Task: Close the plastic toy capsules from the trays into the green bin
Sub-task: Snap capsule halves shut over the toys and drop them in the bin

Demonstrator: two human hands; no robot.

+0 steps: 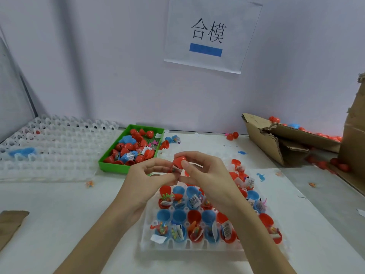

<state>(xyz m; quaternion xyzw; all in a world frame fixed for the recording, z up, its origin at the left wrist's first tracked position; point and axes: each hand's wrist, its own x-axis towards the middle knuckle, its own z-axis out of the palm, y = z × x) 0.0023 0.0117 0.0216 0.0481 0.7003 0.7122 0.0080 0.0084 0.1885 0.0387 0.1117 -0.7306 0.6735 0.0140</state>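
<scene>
Both my hands hold one red capsule (178, 162) above the clear tray (189, 247). My right hand (201, 172) pinches its red top half, and my left hand (152, 175) grips the lower half, where a white paper slip and a small toy show. The two halves are hinged apart, not pressed together. The tray below holds several open red and blue capsules with toys and paper slips. The green bin (110, 164) sits left of and beyond my hands, with several red and blue capsules inside.
A stack of empty clear trays (49, 147) lies at the far left. Torn cardboard boxes (276, 139) with loose red capsules stand at the right. Loose capsules (232, 136) and small toy bits lie on the white table. A paper sign hangs on the wall.
</scene>
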